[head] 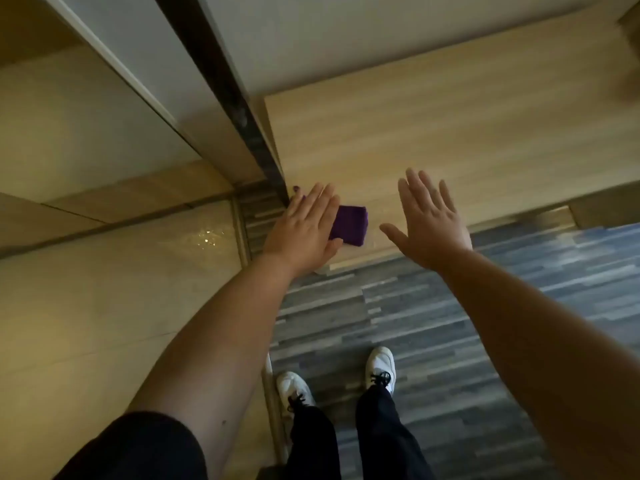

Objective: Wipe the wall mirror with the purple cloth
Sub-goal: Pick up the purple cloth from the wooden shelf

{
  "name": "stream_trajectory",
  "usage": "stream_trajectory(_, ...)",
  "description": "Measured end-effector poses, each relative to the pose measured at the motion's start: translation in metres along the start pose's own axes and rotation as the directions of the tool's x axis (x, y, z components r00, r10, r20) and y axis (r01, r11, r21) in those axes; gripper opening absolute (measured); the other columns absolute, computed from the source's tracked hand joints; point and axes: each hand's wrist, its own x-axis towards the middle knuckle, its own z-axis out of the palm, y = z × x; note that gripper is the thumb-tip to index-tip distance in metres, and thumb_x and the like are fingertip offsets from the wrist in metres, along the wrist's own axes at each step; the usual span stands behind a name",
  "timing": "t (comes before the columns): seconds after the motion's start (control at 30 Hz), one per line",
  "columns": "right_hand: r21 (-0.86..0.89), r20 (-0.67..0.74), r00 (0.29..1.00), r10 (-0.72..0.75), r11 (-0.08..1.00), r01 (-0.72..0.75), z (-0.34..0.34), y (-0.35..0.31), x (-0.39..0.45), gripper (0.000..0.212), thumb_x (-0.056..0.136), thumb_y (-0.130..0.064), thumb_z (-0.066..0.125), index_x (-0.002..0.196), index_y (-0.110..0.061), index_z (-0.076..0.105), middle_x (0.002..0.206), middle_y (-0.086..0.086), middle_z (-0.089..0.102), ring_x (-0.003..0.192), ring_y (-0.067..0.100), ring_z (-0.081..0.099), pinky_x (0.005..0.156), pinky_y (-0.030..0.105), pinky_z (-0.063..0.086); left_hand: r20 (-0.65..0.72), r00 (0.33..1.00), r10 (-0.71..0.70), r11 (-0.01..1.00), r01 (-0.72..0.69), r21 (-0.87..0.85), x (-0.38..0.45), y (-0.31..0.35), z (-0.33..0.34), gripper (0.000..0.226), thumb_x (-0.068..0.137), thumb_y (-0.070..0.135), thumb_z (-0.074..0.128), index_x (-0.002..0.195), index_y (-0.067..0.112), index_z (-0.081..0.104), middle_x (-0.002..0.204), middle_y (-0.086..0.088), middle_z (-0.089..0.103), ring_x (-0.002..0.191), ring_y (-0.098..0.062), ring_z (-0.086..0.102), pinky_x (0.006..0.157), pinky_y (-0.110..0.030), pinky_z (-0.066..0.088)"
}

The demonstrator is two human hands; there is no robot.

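Observation:
A folded purple cloth (351,225) lies on the near left corner of a light wooden desk top (450,133). My left hand (304,226) lies flat over the cloth's left part, fingers stretched out and thumb at the cloth's near edge; it covers that part. My right hand (429,223) hovers to the right of the cloth, fingers spread, holding nothing. A dark-framed tall panel (242,112) rises just left of the desk; I cannot tell whether it is the mirror.
Beige glossy tiles (121,289) fill the left side beyond a metal strip. Grey striped flooring (450,323) runs under the desk's front edge. My feet in white shoes (381,365) stand on it, close to the desk.

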Motion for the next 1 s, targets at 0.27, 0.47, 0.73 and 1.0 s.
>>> stream_trajectory(0.27,-0.051,0.104,0.994,-0.022,0.998,0.027,0.059,0.011,0.016,0.088,0.095,-0.069,0.015,0.158,-0.01,-0.006,0.166,0.007,-0.015,0.151,0.02,-0.018,0.123,0.042,-0.01,0.161,0.986,0.044,0.999,-0.041,-0.022,0.042,-0.009,0.056,0.086,0.098,0.064,0.025,0.157,0.009,-0.005,0.166,-0.012,-0.008,0.152,-0.026,-0.01,0.124,-0.044,-0.004)
stream_trajectory(0.47,-0.046,0.102,0.995,-0.014,0.999,0.018,0.078,0.01,0.026,0.086,0.097,-0.067,0.017,0.158,-0.01,-0.004,0.167,0.007,-0.013,0.153,0.02,-0.015,0.123,0.041,-0.011,-0.186,0.974,0.128,0.991,-0.133,-0.014,0.046,-0.017,0.087,0.079,0.097,0.062,0.032,0.15,0.004,0.03,0.15,-0.016,0.038,0.138,-0.033,0.032,0.118,-0.05,0.022)
stream_trajectory(0.73,-0.036,0.075,0.997,0.006,0.999,-0.004,0.068,0.005,0.028,0.083,0.098,-0.066,0.015,0.158,-0.011,-0.004,0.167,0.007,-0.014,0.152,0.02,-0.016,0.124,0.041,-0.009,-0.333,0.919,0.21,0.975,-0.17,0.144,0.043,-0.012,0.087,0.049,0.094,0.049,0.043,0.116,0.007,0.055,0.1,-0.012,0.061,0.083,-0.03,0.058,0.075,-0.04,0.046)
stream_trajectory(1.0,-0.053,-0.013,1.0,-0.019,0.998,0.019,-0.005,-0.02,0.028,0.083,0.097,-0.066,0.01,0.157,-0.011,-0.009,0.159,0.003,-0.026,0.15,0.019,-0.022,0.122,0.042,-0.012,-0.406,0.905,0.124,0.989,-0.079,0.126,0.012,-0.031,0.011,0.036,0.091,0.038,0.065,0.105,0.006,0.054,0.089,-0.013,0.06,0.073,-0.031,0.058,0.063,-0.039,0.047)
